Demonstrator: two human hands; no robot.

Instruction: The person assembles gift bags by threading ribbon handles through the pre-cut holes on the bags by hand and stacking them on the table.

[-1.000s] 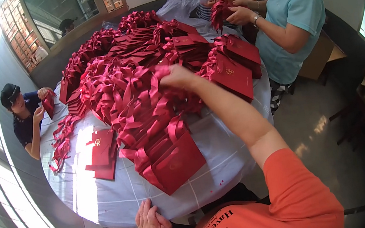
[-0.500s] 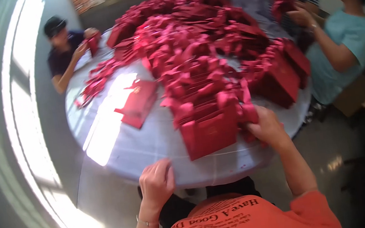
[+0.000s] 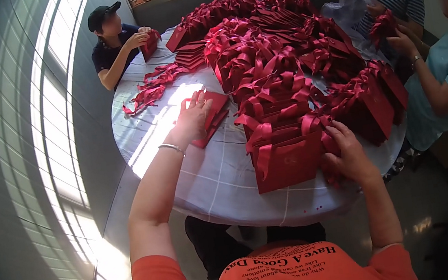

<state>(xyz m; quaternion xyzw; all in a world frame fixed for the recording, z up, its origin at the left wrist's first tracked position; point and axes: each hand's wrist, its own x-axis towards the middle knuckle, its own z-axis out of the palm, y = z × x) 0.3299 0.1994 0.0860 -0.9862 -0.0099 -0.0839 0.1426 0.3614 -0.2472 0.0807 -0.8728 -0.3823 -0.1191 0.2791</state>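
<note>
Sunlight is striping the pale wall (image 3: 12, 173) at the left of the frame and spilling onto the white tablecloth (image 3: 232, 188) of a round table. Just left of centre, a small overlapping stack of flat red bags (image 3: 215, 106) is lying with its long axis slanting from upper right to lower left. Over its left edge the left hand (image 3: 194, 118) is resting or hovering, fingers spread and unclenched, pointing toward the top of the frame; whether they are touching the stack is hard to tell. This hand is clearly the nearer one, since a row of upright red bags (image 3: 289, 165) with looping ribbons (image 3: 264, 78) is standing between the stack and the right hand (image 3: 349, 152). Right of the row's front bag, that hand is bending its fingers against red ribbon or bag material; a firm grasp cannot be confirmed. Co-workers are handling similar red pieces at upper left and right.
</note>
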